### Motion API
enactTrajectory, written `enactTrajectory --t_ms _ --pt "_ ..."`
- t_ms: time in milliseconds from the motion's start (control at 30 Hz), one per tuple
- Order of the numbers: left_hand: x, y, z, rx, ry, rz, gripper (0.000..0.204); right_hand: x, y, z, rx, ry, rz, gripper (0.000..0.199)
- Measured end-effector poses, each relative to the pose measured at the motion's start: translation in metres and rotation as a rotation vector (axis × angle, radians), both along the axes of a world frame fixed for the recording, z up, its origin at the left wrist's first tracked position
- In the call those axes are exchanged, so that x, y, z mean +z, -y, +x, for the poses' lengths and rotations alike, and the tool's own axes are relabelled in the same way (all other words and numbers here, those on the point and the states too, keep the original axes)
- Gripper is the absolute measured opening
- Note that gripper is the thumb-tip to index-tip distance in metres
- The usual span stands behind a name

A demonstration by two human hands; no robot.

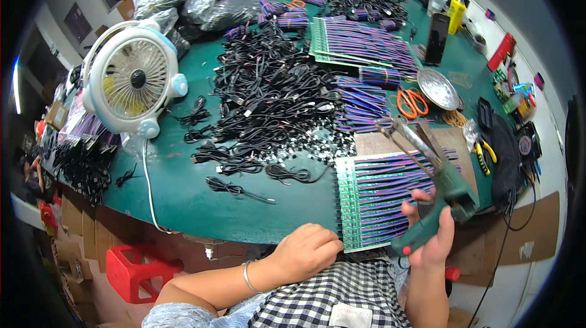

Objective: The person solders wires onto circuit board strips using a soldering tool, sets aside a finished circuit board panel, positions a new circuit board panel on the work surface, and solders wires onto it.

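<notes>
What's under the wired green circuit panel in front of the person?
A brown board shows beyond the far edge of the wired panel; what lies directly beneath the panel and its wires is covered.

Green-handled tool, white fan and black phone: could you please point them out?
Green-handled tool [454,186]: head view, on its green body.
White fan [138,78]: head view, on its central hub.
Black phone [436,40]: head view, on its dark face.
</notes>
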State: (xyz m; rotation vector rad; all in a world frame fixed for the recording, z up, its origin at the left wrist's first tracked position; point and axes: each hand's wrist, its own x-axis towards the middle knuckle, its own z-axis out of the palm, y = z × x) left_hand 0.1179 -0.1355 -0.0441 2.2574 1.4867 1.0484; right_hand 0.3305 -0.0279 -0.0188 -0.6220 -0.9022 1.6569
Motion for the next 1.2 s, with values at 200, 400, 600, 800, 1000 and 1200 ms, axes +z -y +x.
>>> enactTrajectory --t_ms 200,400,600,800,1000,1200 --pt "0.009 0.008 -0.018 -0.030 0.109 -0.074 0.022 -0.009 -0.015 -0.014 -0.082 0.115 0.081 0.044" --pt "0.017 0.024 -0.105 0.547 -0.168 0.108 0.021 -0.014 -0.022 -0.003 -0.027 0.099 0.043 0.044" --pt "0.023 -0.004 -0.105 0.480 -0.298 0.020 0.023 -0.013 -0.018 -0.008 -0.100 0.069 -0.011 0.048" --pt "0.037 -0.037 -0.098 0.323 0.062 -0.020 0.017 -0.017 -0.014 0.000 -0.081 0.098 -0.036 0.055" --pt "0.056 -0.074 -0.054 0.106 0.152 -0.220 0.015 0.006 -0.012 -0.007 -0.013 0.071 -0.125 0.071" --pt "0.055 -0.101 -0.036 0.067 0.391 -0.395 0.012 0.030 -0.026 -0.016 0.292 0.397 -0.221 0.027"
